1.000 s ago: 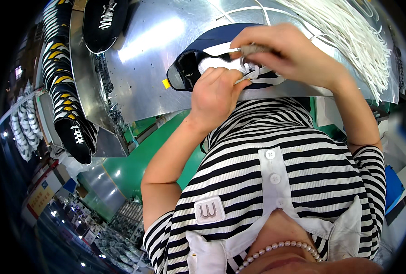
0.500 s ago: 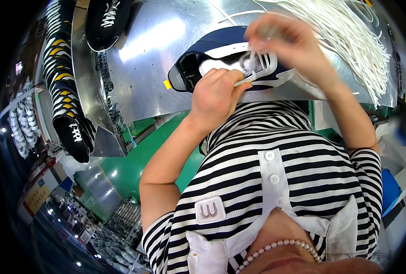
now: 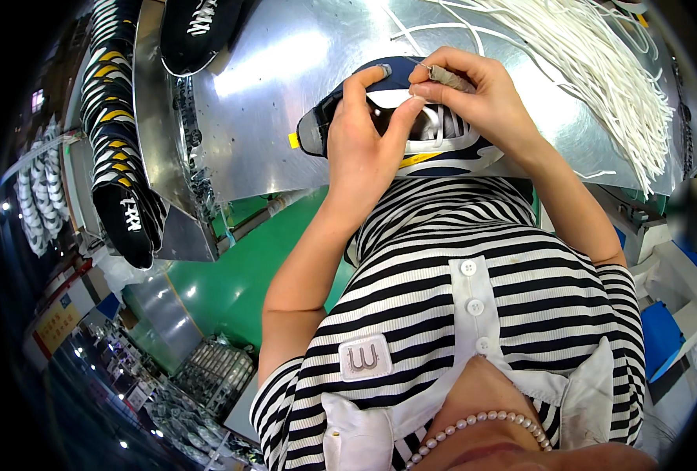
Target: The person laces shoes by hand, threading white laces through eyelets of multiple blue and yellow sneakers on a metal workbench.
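Note:
A navy and white shoe (image 3: pixel 480 161) with a yellow tag lies on its side on the metal table, partly laced with white shoelace (image 3: pixel 440 125). My left hand (image 3: pixel 358 129) grips the shoe around its opening, forefinger over the far side and thumb by the white eyelet strip. Its other fingers are mostly hidden. In my right hand (image 3: pixel 474 90) is a thin metal hook tool with a wrapped grey handle (image 3: pixel 449 78). The right thumb and forefinger meet over the far eyelet strip, close to my left thumb. Whether they also pinch the lace is too small to tell.
A thick bundle of white laces (image 3: pixel 599 86) spreads over the metal table (image 3: pixel 278 118) at the right. Beyond my left hand stands a black laced shoe (image 3: pixel 199 35). A long row of nested shoes (image 3: pixel 117 157) runs along the left, past the table's edge.
My right hand has come down from a blurred, raised position to the far eyelet strip. The left hand has shifted from the near eyelets to spread over the opening. The shoe has tipped slightly.

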Demonstrator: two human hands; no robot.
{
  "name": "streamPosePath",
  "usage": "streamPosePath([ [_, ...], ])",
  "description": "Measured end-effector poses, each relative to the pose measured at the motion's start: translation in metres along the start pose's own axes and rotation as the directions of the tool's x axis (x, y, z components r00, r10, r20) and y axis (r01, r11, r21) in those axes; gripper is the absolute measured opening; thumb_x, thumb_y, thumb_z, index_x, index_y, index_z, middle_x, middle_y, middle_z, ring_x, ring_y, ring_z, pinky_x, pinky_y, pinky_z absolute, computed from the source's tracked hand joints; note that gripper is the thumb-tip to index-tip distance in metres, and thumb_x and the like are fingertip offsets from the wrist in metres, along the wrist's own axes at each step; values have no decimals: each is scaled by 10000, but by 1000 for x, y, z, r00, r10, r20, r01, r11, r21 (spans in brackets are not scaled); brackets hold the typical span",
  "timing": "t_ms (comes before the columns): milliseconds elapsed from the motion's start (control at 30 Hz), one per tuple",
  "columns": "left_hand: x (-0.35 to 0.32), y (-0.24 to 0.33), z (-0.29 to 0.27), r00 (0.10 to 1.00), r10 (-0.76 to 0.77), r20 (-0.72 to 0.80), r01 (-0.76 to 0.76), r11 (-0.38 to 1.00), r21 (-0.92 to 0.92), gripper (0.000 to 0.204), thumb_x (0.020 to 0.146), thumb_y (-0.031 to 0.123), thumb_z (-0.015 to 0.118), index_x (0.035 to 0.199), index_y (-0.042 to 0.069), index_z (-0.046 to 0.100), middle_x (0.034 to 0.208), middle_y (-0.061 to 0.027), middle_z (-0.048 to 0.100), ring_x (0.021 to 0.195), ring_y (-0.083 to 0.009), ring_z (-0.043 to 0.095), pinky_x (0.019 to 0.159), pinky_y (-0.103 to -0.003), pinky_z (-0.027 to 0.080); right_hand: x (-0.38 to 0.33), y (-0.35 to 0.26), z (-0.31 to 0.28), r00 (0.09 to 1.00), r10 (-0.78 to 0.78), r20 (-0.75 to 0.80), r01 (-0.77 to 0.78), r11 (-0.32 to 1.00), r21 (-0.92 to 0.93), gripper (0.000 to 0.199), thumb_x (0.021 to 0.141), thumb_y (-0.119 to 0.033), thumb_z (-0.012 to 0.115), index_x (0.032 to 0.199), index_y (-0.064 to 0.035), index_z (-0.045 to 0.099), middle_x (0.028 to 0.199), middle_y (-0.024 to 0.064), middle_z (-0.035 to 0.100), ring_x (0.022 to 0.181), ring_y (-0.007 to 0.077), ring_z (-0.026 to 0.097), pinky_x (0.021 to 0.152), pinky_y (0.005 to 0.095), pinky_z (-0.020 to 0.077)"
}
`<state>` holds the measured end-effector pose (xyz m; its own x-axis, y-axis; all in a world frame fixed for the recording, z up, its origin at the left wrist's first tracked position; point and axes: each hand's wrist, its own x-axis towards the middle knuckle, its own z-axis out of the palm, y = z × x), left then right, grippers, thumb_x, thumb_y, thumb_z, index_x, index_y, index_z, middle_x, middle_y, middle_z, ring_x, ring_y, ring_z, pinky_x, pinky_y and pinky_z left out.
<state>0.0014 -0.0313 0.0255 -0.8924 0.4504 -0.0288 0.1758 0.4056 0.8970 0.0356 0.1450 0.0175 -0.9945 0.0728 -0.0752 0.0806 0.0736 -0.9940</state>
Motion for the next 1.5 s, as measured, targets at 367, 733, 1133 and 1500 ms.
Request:
streamPosePath([
  [367, -1, -1, 9, 994, -41, -103, 39, 999, -26, 437, 812, 46, 740, 1176, -8, 504, 868, -103, 700, 771, -109, 650, 688, -220, 501, -29, -11, -13, 982, -180, -50, 152, 926, -346, 176, 912, -148, 637, 1045, -44, 587, 843, 92, 665, 766, 201, 656, 686, 290, 499],
  [733, -3, -4, 15, 989, 103, -107, -100, 995, 29, 403, 820, 34, 703, 1177, 0, 519, 836, -103, 675, 725, -123, 626, 662, -252, 494, -17, -13, -8, 942, -289, 174, 320, 603, -731, 115, 857, -101, 637, 914, -56, 547, 667, 103, 602, 628, 276, 621, 535, 376, 460],
  [1133, 25, 4, 13, 989, -91, -117, 53, 955, -293, 425, 790, -13, 661, 1179, -33, 492, 779, -93, 679, 709, -125, 637, 666, -260, 502, -27, -32, -51, 988, -136, -77, 49, 738, -673, 182, 901, -103, 612, 1081, -72, 605, 802, 72, 614, 616, 223, 572, 601, 294, 468],
  [1500, 5, 31, -12, 979, 185, 82, -199, 959, 201, 473, 867, 147, 694, 1251, -16, 472, 1011, -132, 677, 896, -233, 643, 801, -332, 503, -11, 3, -50, 945, -318, 75, 260, 591, -764, 189, 880, -97, 602, 1067, -74, 596, 1047, 67, 619, 797, 273, 640, 681, 359, 504],
])
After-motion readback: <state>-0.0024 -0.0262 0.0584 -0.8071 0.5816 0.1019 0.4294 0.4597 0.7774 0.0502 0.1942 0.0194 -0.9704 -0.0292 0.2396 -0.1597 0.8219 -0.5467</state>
